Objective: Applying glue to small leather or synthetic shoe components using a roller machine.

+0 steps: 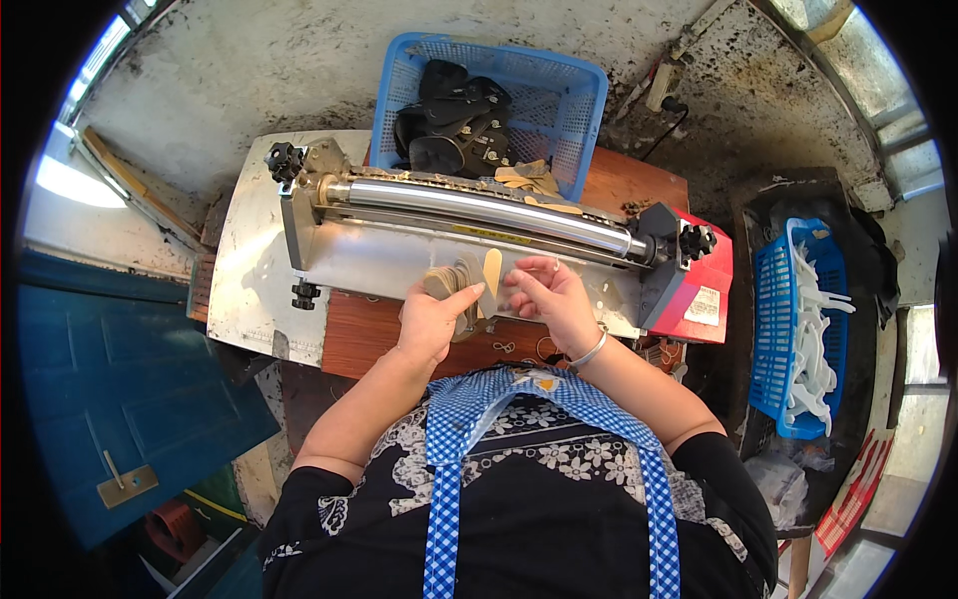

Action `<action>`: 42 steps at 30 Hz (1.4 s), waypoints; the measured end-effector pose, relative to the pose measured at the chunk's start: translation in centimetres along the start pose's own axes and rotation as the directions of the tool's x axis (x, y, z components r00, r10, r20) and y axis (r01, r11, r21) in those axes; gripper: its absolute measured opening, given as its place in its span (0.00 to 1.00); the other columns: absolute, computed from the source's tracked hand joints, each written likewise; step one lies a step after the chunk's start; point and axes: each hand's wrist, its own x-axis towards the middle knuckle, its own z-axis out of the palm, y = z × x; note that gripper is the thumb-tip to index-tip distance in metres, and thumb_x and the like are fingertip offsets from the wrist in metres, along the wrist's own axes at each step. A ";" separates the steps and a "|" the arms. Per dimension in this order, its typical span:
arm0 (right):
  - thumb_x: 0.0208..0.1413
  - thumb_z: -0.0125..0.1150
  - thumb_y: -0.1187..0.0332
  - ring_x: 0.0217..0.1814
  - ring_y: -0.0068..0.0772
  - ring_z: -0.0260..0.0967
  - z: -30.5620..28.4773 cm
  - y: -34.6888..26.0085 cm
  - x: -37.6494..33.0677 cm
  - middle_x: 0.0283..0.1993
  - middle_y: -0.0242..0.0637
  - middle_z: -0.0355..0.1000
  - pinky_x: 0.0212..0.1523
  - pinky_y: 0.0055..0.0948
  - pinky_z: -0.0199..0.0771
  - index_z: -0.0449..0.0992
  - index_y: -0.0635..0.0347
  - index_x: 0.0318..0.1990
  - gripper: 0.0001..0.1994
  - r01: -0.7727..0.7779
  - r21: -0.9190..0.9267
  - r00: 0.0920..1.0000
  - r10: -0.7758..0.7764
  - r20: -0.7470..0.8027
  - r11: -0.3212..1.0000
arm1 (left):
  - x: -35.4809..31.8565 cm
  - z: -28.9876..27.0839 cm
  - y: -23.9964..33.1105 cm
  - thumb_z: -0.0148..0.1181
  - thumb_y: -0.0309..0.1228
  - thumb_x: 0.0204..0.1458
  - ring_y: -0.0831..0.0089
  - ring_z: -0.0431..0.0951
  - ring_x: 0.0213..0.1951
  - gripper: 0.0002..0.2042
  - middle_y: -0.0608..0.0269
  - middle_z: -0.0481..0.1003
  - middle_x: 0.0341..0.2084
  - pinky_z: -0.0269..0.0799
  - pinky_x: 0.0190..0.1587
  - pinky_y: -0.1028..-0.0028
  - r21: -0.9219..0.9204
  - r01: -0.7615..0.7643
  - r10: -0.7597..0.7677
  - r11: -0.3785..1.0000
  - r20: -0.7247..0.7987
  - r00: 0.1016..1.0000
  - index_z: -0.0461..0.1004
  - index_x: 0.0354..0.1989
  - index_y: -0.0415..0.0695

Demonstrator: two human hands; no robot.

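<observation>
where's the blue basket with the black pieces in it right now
In the head view, the blue basket is at the upper middle, just behind the machine's metal roller and near the stained wall.

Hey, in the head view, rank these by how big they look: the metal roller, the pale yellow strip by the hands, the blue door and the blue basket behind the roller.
Largest to smallest:
1. blue door
2. blue basket
3. metal roller
4. pale yellow strip
</observation>
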 end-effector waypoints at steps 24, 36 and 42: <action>0.47 0.53 0.70 0.16 0.17 0.62 -1.1 0.6 -0.4 0.20 0.33 0.66 0.14 0.14 0.62 0.65 0.63 0.22 0.08 -0.046 -0.328 0.999 0.038 -0.030 0.944 | 0.0 0.0 0.7 0.60 0.19 0.38 0.76 0.71 0.28 0.13 0.62 0.71 0.26 0.70 0.30 0.78 0.015 0.022 -0.022 1.000 0.002 1.000 0.67 0.34 0.37; 0.47 0.56 0.68 0.18 0.13 0.61 0.7 -0.1 -1.5 0.19 0.27 0.66 0.16 0.12 0.58 0.69 0.64 0.30 0.08 0.004 -0.392 0.986 0.062 0.154 0.920 | -0.3 1.2 0.5 0.59 0.20 0.38 0.76 0.71 0.29 0.11 0.62 0.71 0.28 0.70 0.30 0.78 -0.101 0.100 -0.102 0.990 -0.008 0.995 0.68 0.32 0.36; 0.46 0.56 0.68 0.15 0.17 0.63 -0.5 0.3 -0.6 0.17 0.30 0.66 0.13 0.15 0.62 0.67 0.63 0.24 0.08 -0.070 -0.319 0.983 0.120 0.138 0.945 | -0.1 0.6 -0.3 0.60 0.21 0.38 0.77 0.71 0.29 0.12 0.63 0.70 0.27 0.70 0.31 0.78 0.020 0.004 -0.003 1.000 -0.015 1.000 0.66 0.33 0.36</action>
